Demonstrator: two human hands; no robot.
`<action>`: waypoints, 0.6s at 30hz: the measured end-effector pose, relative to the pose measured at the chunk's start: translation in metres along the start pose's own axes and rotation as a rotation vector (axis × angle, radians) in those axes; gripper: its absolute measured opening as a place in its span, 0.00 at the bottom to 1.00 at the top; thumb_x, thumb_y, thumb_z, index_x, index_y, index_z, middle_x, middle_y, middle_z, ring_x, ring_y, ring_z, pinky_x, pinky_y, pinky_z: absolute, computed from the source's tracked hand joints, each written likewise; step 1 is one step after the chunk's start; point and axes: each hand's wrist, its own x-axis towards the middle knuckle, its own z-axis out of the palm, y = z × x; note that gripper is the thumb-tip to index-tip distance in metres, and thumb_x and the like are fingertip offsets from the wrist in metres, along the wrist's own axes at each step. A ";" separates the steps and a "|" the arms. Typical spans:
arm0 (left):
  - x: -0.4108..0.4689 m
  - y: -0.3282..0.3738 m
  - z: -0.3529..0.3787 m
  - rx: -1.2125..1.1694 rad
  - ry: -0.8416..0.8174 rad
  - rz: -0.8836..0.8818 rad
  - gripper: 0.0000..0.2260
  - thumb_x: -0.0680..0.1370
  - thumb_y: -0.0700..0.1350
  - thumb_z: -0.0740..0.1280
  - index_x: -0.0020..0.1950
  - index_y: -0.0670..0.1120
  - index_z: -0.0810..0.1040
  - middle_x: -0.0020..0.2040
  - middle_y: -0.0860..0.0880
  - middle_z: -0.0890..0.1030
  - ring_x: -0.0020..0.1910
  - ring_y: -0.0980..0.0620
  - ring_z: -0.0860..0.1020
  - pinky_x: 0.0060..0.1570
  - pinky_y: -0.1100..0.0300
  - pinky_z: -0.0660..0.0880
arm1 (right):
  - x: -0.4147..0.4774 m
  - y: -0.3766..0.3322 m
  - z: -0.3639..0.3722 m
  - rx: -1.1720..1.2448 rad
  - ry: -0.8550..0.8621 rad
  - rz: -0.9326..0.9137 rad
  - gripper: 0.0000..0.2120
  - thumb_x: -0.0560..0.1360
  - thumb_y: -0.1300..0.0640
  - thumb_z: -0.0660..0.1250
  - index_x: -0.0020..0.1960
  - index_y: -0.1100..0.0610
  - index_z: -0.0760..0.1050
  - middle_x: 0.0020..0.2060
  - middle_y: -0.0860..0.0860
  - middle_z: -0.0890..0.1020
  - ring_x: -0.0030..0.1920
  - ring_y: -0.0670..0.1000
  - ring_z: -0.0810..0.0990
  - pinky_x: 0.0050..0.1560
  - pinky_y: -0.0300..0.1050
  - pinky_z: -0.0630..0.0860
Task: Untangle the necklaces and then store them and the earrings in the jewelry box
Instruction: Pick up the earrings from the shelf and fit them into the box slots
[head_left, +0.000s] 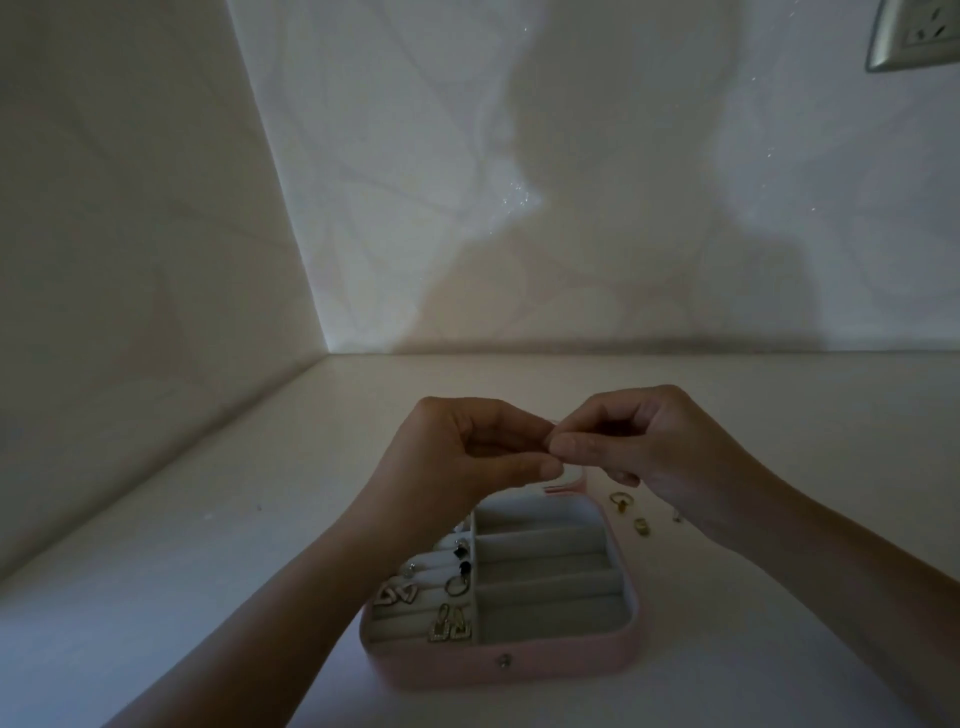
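Near the middle of the pale, smooth desk (208, 571) sits the open pink, round-cornered jewelry box (571, 660), its front wall with a small metal snap button (503, 661) facing the person. Its pale grey lining is split in two: the left half is a set of padded rolls and the right half a row of long cross-wise compartments (550, 587). Several earrings are set on the rolls: a silver open-triangle pair (397, 595) at the left edge, a gold rectangular drop pair (451, 626) at the front beside the divider, and a thin hoop with dark stones (460, 577) behind that pair. Above the far end of the box both bare hands are raised off the desk and meet tip to tip. The left hand (467, 452) has its fingers (540, 470) curled in, thumb pressed toward the forefinger; the right hand (660, 441) is curled the same way, its fingers (576, 449) pinched against those of the left. Whether something tiny is held between them cannot be told in this dim light. Just beside the box on its right, under the right wrist, small gold pieces lie loose on the desk: a gold ring-like piece (621, 501) and a smaller gold piece (641, 526) nearer the person. Behind the desk rises a white patterned wall (571, 156) carrying the person's shadow, with a silver wall socket (917, 34) at the upper right.
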 end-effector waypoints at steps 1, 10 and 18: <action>-0.001 0.001 0.002 -0.009 0.017 0.011 0.08 0.69 0.39 0.74 0.47 0.45 0.83 0.38 0.50 0.86 0.36 0.56 0.83 0.39 0.69 0.77 | 0.000 0.000 -0.001 0.011 -0.002 -0.002 0.07 0.62 0.51 0.73 0.37 0.54 0.84 0.27 0.49 0.78 0.27 0.45 0.66 0.28 0.35 0.62; -0.001 0.008 -0.004 -0.107 0.046 -0.029 0.12 0.64 0.43 0.73 0.47 0.46 0.82 0.35 0.47 0.85 0.33 0.54 0.83 0.35 0.67 0.78 | 0.002 0.006 -0.003 0.009 0.003 0.023 0.13 0.64 0.46 0.72 0.38 0.56 0.83 0.26 0.54 0.70 0.26 0.47 0.62 0.29 0.39 0.59; -0.021 -0.002 -0.029 -0.039 0.005 -0.246 0.09 0.63 0.45 0.73 0.40 0.42 0.84 0.35 0.44 0.84 0.34 0.51 0.82 0.38 0.64 0.79 | 0.004 0.013 -0.008 -0.125 -0.019 0.115 0.13 0.70 0.47 0.69 0.40 0.57 0.83 0.26 0.49 0.72 0.27 0.47 0.65 0.33 0.41 0.63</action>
